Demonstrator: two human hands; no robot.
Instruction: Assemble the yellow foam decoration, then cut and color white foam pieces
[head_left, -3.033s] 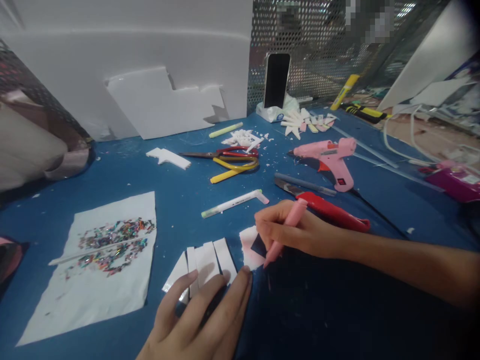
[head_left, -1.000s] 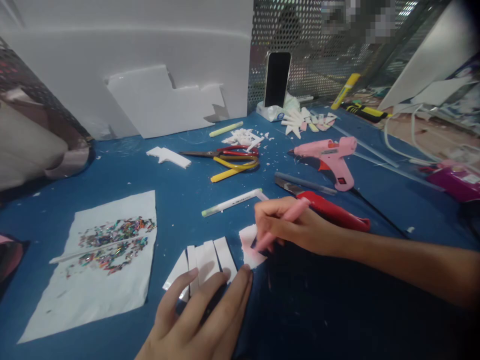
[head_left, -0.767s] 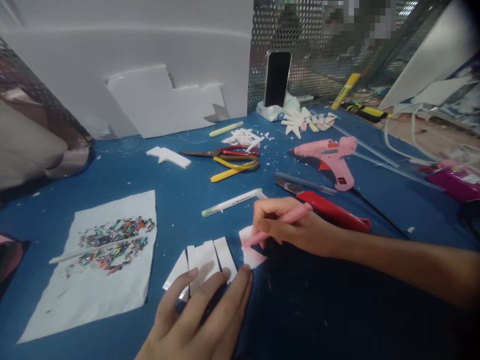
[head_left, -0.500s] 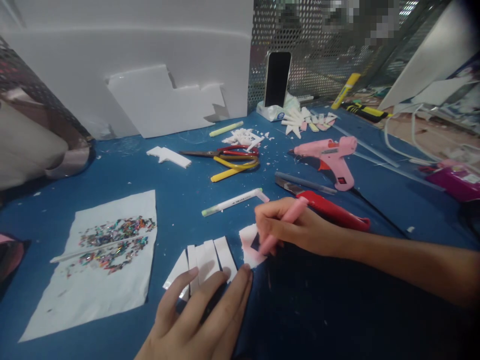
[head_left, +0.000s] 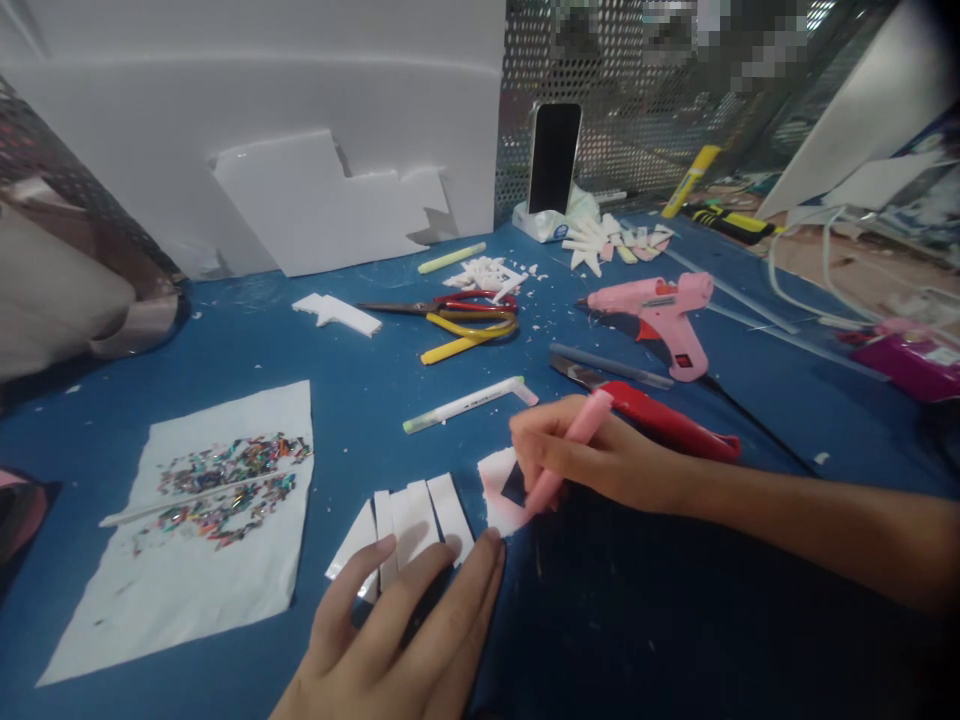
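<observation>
My right hand (head_left: 577, 455) is closed around a pink marker (head_left: 586, 420), its lower end at a small white piece (head_left: 501, 468) that is partly coloured pink. Part of that piece is hidden behind my fingers. With fingers spread, my left hand (head_left: 405, 630) lies over several white strips (head_left: 414, 515); one fingertip reaches the coloured piece's lower edge. Just beyond my hands lies a white and green marker (head_left: 465, 404), with a small pink cap-like end piece (head_left: 526, 394) at its right. A red-handled utility knife (head_left: 667, 420) rests behind my right wrist.
On the left, a white sheet (head_left: 247, 590) bears colourful chips. Farther back are scissors (head_left: 465, 312) with red and yellow handles, a pink glue gun (head_left: 671, 310) with its cord, white scraps (head_left: 487, 272), a propped phone (head_left: 555, 160) and a white board (head_left: 262, 90).
The pink marker's lower end has shifted slightly right along the white piece's edge. My left hand has stayed still on the strips.
</observation>
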